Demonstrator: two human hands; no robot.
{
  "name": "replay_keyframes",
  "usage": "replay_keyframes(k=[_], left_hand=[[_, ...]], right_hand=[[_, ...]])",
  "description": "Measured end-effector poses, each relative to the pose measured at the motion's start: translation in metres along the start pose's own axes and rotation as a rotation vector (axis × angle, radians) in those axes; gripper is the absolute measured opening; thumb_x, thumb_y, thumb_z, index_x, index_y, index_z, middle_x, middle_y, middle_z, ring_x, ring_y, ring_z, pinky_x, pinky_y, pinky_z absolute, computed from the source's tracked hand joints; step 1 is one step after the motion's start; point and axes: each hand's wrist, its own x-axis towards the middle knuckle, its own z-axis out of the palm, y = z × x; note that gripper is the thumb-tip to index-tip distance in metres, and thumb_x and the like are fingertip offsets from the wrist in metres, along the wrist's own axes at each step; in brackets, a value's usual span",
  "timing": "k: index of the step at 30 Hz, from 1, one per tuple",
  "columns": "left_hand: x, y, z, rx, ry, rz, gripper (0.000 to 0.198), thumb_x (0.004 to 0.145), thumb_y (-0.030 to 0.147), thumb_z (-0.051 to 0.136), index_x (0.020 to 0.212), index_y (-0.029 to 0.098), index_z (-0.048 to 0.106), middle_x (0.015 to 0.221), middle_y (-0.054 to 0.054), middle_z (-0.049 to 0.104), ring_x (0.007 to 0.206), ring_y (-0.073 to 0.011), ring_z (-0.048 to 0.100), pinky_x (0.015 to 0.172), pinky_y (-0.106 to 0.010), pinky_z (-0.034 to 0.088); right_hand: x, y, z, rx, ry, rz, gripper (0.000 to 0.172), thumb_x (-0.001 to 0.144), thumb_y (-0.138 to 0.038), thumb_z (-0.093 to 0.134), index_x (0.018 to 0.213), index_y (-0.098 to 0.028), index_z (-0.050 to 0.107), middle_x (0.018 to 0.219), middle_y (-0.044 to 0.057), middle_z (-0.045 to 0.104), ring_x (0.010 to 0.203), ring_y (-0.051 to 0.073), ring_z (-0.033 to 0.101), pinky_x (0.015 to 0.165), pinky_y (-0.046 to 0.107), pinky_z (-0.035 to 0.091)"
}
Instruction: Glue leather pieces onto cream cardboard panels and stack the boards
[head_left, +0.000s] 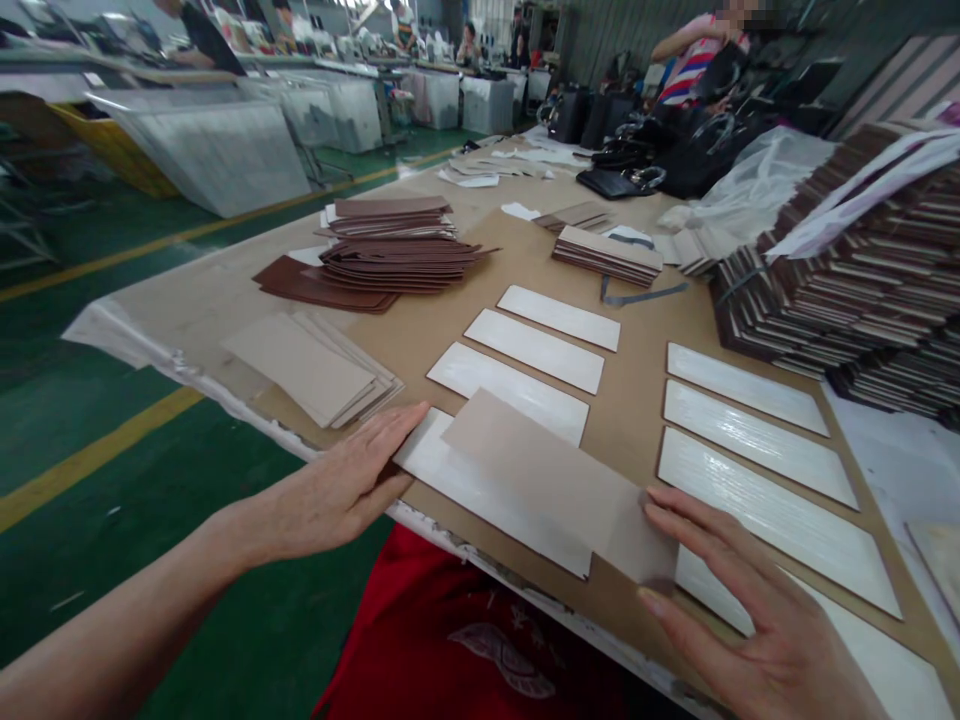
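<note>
My right hand holds the right end of a beige panel between thumb and fingers. The beige panel lies at an angle over a white-faced panel near the table's front edge, covering part of it. At that white-faced panel's left end, my left hand touches the edge with fingertips, its fingers close together. Beyond are more white-faced panels in a column, and another column of glossy ones is on the right, its nearest partly behind my right hand.
Beige panels lie fanned at the left, with brown pieces stacked behind. A small bundle sits mid-table. Tall bundled stacks stand at right. Black bags and a person in a striped shirt are farther back.
</note>
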Motion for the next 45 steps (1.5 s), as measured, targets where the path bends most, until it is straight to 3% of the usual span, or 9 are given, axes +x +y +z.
replay_keyframes(k=[6,11,21,45], left_hand=[[-0.010,0.006,0.013,-0.064,0.151,-0.100,0.058,0.103,0.034,0.040,0.157,0.020,0.022,0.159,-0.010,0.037,0.147,-0.0258,0.036,0.123,-0.047,0.031],[-0.010,0.003,0.021,-0.094,0.203,-0.109,0.059,0.103,0.032,0.041,0.157,0.020,0.021,0.155,-0.009,0.044,0.146,-0.0240,0.037,0.123,-0.045,0.033],[-0.010,0.001,0.024,-0.107,0.228,-0.092,0.050,0.102,0.030,0.044,0.150,0.021,0.035,0.154,-0.010,0.043,0.142,-0.0261,0.040,0.120,-0.047,0.036],[-0.006,0.000,0.028,-0.086,0.260,-0.106,0.046,0.102,0.033,0.048,0.146,0.020,0.041,0.150,-0.010,0.048,0.139,-0.0248,0.044,0.119,-0.046,0.039]], right_hand=[[0.018,-0.010,0.019,-0.020,-0.048,-0.062,0.043,0.094,-0.037,0.060,0.136,-0.029,0.055,0.142,0.005,0.059,0.125,0.024,0.061,0.102,0.042,0.057],[0.024,-0.011,0.026,-0.016,-0.071,-0.089,0.044,0.093,-0.037,0.061,0.135,-0.029,0.055,0.143,0.005,0.058,0.127,0.025,0.060,0.102,0.044,0.056],[0.028,-0.009,0.035,-0.016,-0.087,-0.111,0.044,0.091,-0.035,0.063,0.133,-0.026,0.059,0.140,0.008,0.061,0.126,0.027,0.061,0.102,0.043,0.056],[0.033,-0.015,0.041,0.000,-0.089,-0.176,0.038,0.092,-0.030,0.061,0.129,-0.020,0.061,0.136,0.012,0.062,0.121,0.027,0.063,0.098,0.043,0.059]])
